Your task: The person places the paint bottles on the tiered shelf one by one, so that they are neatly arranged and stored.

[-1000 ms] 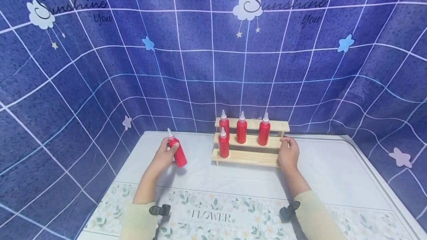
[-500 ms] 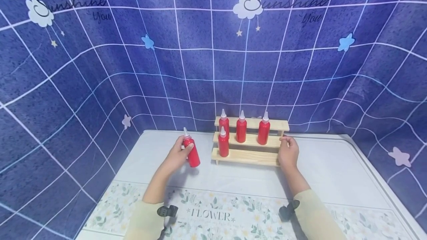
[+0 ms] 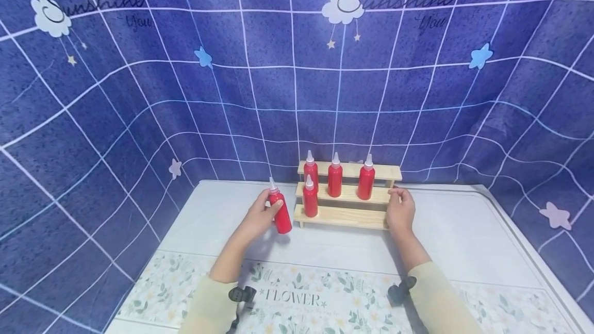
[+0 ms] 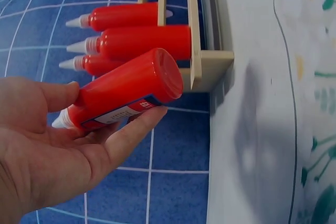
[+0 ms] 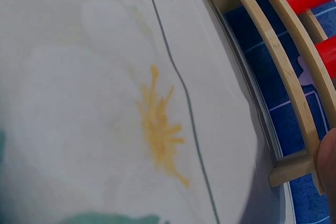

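Note:
My left hand [image 3: 257, 218] grips a red squeeze bottle [image 3: 280, 216] with a pale pointed nozzle, just left of a three-tier wooden rack [image 3: 350, 214]. The bottle leans, nozzle up and to the left; the left wrist view shows its base and printed label [image 4: 123, 113] between thumb and fingers. Three similar bottles [image 3: 335, 182] stand along the rack's middle tier, and another bottle [image 3: 310, 204] stands at the left end of the lowest tier. My right hand [image 3: 400, 211] holds the rack's right end with curled fingers; only a bit of finger [image 5: 328, 163] shows in the right wrist view.
The rack stands on a white table cover [image 3: 464, 236] with a floral band [image 3: 343, 305] reading FLOWER along the front. Behind and at both sides hangs a blue gridded curtain [image 3: 260, 92] with cloud and star prints.
My left hand has carried the red squeeze bottle rightward, close to the rack's left end. The right hand has stayed at the rack's right end.

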The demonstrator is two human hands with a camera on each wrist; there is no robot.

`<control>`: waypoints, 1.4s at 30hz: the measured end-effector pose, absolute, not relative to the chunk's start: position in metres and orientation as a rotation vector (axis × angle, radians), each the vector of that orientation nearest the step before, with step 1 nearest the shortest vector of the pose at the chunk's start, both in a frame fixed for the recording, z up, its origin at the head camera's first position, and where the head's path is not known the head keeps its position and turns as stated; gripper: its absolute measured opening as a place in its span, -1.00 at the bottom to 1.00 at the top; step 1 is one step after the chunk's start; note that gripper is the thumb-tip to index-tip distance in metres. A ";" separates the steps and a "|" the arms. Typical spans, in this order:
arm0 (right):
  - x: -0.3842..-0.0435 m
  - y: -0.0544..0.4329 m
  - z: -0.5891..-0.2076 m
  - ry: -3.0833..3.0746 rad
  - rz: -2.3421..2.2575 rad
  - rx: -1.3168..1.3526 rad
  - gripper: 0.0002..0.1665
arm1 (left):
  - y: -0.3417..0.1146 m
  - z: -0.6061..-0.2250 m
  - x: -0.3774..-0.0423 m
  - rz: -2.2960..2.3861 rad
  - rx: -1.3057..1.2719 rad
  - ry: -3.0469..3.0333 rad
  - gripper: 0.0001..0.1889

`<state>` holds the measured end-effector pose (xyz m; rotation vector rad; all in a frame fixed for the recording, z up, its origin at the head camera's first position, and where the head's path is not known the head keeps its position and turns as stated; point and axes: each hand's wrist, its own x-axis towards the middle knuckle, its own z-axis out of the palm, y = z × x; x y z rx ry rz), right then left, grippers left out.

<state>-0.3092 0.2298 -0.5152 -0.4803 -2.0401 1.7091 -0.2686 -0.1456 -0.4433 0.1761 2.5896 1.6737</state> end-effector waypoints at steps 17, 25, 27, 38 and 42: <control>-0.310 0.228 -0.515 -2.033 1.702 -0.480 -0.68 | -0.115 -0.428 -0.250 1.643 0.285 2.624 -0.47; -0.309 0.227 -0.515 -2.030 1.691 -0.487 -0.68 | -0.105 -0.414 -0.238 1.641 0.425 2.663 -0.43; -0.308 0.227 -0.515 -2.026 1.691 -0.485 -0.67 | -0.103 -0.412 -0.237 1.660 0.466 2.648 -0.41; -0.308 0.227 -0.516 -2.048 1.678 -0.487 -0.67 | -0.088 -0.417 -0.231 1.718 0.542 2.575 -0.42; -0.308 0.227 -0.515 -2.034 1.681 -0.479 -0.67 | -0.082 -0.419 -0.230 1.717 0.578 2.561 -0.46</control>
